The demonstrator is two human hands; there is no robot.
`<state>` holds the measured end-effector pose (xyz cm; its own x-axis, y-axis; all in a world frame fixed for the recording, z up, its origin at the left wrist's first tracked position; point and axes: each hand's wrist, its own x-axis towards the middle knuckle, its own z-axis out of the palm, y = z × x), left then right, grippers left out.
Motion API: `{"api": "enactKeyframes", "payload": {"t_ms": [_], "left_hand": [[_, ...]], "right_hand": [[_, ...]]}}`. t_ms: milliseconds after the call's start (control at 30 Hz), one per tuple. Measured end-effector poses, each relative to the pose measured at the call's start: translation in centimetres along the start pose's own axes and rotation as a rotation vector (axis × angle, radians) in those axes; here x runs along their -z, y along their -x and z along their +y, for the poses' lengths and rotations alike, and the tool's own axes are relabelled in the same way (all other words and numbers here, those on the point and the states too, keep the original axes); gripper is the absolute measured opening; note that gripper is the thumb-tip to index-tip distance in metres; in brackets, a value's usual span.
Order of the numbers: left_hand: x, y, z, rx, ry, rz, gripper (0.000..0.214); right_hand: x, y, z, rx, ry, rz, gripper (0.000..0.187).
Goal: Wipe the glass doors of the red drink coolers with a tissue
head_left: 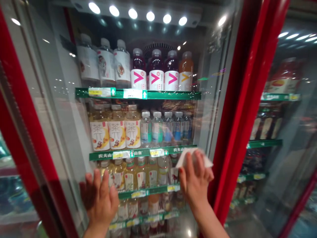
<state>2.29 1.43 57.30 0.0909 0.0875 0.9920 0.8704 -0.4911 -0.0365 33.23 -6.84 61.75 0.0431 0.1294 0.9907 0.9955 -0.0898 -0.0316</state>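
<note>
My right hand (195, 178) holds a white tissue (183, 160) flat against the glass door (210, 122) of a drinks fridge, just below the end of a green shelf edge. The fingers lie over the tissue, and its corners stick out on both sides. My left hand (100, 195) is open at the lower left, with the fingers spread and the palm towards the same glass. Nothing is in it; whether the whole palm touches the glass I cannot tell. Bottles behind the door are partly hidden by both hands.
Red door frames (244, 99) run down both sides of the glass. Inside, green-edged shelves (170, 95) hold rows of bottles, among them purple drinks (156, 74) and tea bottles (117, 134). Lamps (133, 13) shine at the top. Another fridge with bottles (284, 79) stands at right.
</note>
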Motion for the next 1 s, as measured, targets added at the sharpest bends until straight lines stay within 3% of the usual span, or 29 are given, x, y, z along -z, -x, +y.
{"api": "enactKeyframes", "payload": {"t_ms": [67, 100, 167, 233, 300, 367, 467, 533, 600, 667, 733, 800, 900, 967, 1000], "left_hand": [[-0.1, 0.2, 0.2, 0.032, 0.013, 0.013, 0.085], [0.0, 0.1, 0.2, 0.032, 0.02, 0.014, 0.086], [0.1, -0.1, 0.1, 0.007, 0.028, 0.019, 0.086], [0.3, -0.3, 0.0, -0.015, 0.03, 0.037, 0.086], [0.3, -0.4, -0.1, -0.017, 0.03, 0.038, 0.086], [0.2, -0.3, 0.0, -0.014, 0.022, 0.025, 0.086], [0.2, -0.4, 0.2, -0.016, 0.01, 0.033, 0.085], [0.3, -0.5, 0.3, -0.019, 0.014, 0.044, 0.084], [0.4, -0.6, 0.3, -0.023, 0.025, 0.045, 0.084], [0.4, -0.6, 0.3, -0.019, 0.032, 0.047, 0.085], [0.3, -0.5, 0.2, -0.008, 0.034, 0.046, 0.085], [0.1, -0.3, 0.2, 0.001, 0.032, 0.043, 0.085], [0.0, -0.2, 0.3, 0.004, 0.022, 0.045, 0.085], [0.1, -0.2, 0.3, 0.005, 0.014, 0.05, 0.085], [0.2, -0.3, 0.4, 0.002, 0.012, 0.05, 0.085]], "right_hand": [[-0.9, -1.5, -0.4, -0.143, 0.017, 0.001, 0.08], [-1.2, -1.2, -1.5, -0.121, -0.007, -0.02, 0.082], [-1.4, 1.9, -4.5, 0.082, -0.059, -0.093, 0.083], [-1.0, 7.0, -6.4, 0.362, -0.088, -0.155, 0.074], [-0.5, 11.3, -5.7, 0.39, -0.056, -0.137, 0.073], [-0.5, 12.2, -3.0, 0.231, -0.008, -0.107, 0.079], [-1.5, 8.0, -0.3, -0.129, 0.009, -0.075, 0.08], [-2.1, 5.2, -1.8, -0.199, -0.009, -0.063, 0.079], [-2.2, 5.1, -5.0, 0.001, -0.018, -0.09, 0.074], [-1.5, 7.3, -7.3, 0.261, -0.019, -0.112, 0.059], [-0.8, 9.8, -7.0, 0.362, -0.009, -0.102, 0.051], [-0.4, 10.0, -4.5, 0.272, 0.02, -0.065, 0.063], [-0.9, 4.6, -1.0, -0.027, 0.031, -0.031, 0.078], [-1.4, 0.2, -1.5, -0.173, -0.004, -0.016, 0.078], [-1.6, -1.3, -2.6, -0.172, -0.027, -0.016, 0.078]]}}
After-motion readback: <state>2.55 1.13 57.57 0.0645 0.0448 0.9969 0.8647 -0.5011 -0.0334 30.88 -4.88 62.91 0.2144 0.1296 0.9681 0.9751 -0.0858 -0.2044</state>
